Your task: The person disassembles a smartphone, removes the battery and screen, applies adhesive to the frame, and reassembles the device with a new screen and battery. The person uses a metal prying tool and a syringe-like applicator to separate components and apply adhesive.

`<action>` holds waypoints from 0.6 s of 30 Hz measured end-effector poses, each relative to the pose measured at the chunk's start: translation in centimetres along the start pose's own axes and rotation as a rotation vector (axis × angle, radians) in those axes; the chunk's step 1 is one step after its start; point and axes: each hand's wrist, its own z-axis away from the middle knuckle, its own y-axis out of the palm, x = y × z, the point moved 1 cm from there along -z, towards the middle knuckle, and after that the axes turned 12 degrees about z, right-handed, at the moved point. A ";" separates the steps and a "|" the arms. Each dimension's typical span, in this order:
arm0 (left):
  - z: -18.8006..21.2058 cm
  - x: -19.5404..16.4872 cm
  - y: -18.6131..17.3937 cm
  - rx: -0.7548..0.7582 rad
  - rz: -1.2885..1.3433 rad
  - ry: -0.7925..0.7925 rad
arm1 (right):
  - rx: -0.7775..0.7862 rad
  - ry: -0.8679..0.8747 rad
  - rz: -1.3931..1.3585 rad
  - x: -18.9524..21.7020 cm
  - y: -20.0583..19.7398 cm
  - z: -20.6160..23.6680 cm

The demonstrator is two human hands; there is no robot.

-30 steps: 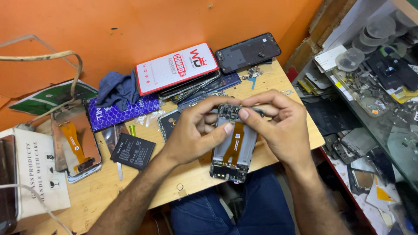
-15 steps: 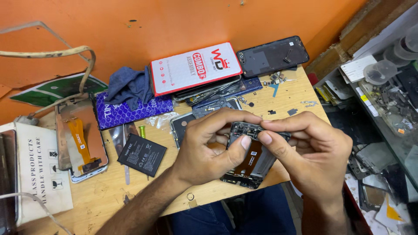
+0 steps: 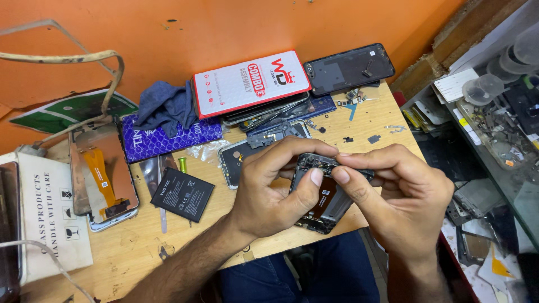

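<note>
Black opened phone [image 3: 324,202], both hands gripping

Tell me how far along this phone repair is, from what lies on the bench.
Done: the opened phone has its back off, its insides bare, and a loose black battery lies on the wooden table. In hand: the left hand and right hand grip the phone together, thumbs pressing at its top edge. Left: closing up; a black back cover and small parts lie apart.
</note>
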 end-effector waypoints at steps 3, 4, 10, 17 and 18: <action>0.1 -0.1 0.1 -0.017 -0.052 0.025 | -0.001 -0.030 0.061 0.2 0.0 0.2; 0.1 -0.1 0.1 -0.023 -0.060 0.029 | -0.003 -0.044 0.077 0.3 0.1 0.2; 0.3 -0.1 -0.1 -0.030 -0.101 0.070 | -0.005 -0.038 0.088 0.5 0.3 0.5; 0.4 0.0 0.0 -0.060 -0.121 0.064 | -0.009 -0.042 0.102 0.9 0.6 0.6; 0.4 0.1 0.1 -0.064 -0.120 0.058 | -0.008 -0.041 0.095 0.9 0.7 0.6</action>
